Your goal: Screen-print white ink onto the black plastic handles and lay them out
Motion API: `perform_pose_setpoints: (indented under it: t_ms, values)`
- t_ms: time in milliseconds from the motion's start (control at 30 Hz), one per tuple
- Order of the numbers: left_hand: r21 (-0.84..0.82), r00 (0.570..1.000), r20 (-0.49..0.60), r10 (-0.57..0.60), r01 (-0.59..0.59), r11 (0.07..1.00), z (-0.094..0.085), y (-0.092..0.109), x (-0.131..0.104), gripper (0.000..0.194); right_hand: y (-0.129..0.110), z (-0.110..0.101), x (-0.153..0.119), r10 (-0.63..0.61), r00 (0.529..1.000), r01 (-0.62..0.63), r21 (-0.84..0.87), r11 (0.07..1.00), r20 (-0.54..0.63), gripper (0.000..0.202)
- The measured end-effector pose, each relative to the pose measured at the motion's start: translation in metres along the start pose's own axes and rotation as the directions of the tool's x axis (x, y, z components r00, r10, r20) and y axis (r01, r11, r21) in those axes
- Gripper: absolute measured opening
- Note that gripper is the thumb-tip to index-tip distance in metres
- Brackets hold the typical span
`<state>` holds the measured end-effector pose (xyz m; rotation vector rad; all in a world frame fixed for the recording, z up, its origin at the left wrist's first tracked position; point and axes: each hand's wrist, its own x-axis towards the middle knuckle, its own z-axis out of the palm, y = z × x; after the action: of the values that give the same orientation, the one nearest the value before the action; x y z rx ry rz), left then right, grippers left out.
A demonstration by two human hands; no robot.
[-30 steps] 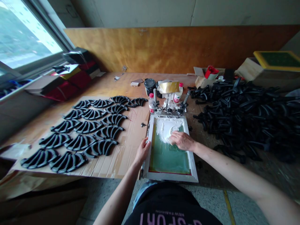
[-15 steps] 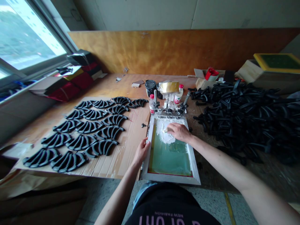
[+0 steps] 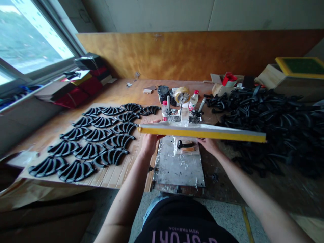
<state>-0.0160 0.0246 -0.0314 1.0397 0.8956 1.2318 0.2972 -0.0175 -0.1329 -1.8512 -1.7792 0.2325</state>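
A screen-printing frame point(image 3: 202, 132) is tilted up and seen nearly edge-on, its near edge yellow. My left hand point(image 3: 150, 143) grips its left side, fingers partly behind the frame. Below it lies a grey metal base plate point(image 3: 178, 172) with white smears and scraps. On that plate, a black curved handle-like part point(image 3: 185, 144) sits in a pale holder block point(image 3: 189, 152), beside an orange-brown strip. My right hand point(image 3: 209, 145) is just right of the holder, fingers stretched toward it and partly hidden under the frame. A squeegee-like pale block point(image 3: 185, 116) stands behind the frame.
Rows of black curved parts point(image 3: 76, 171) lie on cardboard at the left. A large heap of similar parts point(image 3: 273, 125) covers the right side. Behind the frame stand red-capped bottles point(image 3: 194, 100), a black tub point(image 3: 163, 94) and a tape roll point(image 3: 182, 95).
The screen frame has swung up from lying flat, uncovering the plate and the black part. My right hand has let go of the squeegee and moved down to the right of the holder.
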Motion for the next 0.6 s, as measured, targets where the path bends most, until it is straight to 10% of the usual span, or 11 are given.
perform_pose_setpoints:
  t_ms: [167, 300, 433, 533, 600]
  values:
    - [-0.072, 0.976, -0.099, -0.191, 0.185, 0.98, 0.016, -0.024, -0.015, 0.055, -0.034, 0.037, -0.024, -0.185, 0.957, 0.192, -0.011, 0.981, 0.223, 0.023]
    - [-0.048, 0.808, 0.054, -0.587, 0.589, 0.806, 0.022, -0.083, -0.067, 0.06, -0.083, 0.043, -0.052, -0.156, 0.979, 0.153, 0.037, 0.988, 0.13, 0.015]
    - [0.082, 0.794, -0.033, -0.607, 0.608, 0.79, -0.01, -0.119, -0.079, 0.047, -0.099, 0.038, -0.084, -0.343, 0.909, 0.322, 0.124, 0.939, 0.235, 0.018]
    - [0.411, 0.861, -0.173, -0.479, 0.505, 0.759, -0.066, -0.126, -0.051, 0.044, -0.04, 0.01, -0.097, 0.029, 0.981, -0.015, -0.077, 0.997, 0.192, 0.023]
    - [0.6, 0.862, -0.249, -0.442, 0.495, 0.628, -0.104, -0.128, -0.031, 0.041, 0.019, -0.013, -0.104, 0.398, 0.91, -0.345, -0.32, 0.883, 0.117, 0.025]
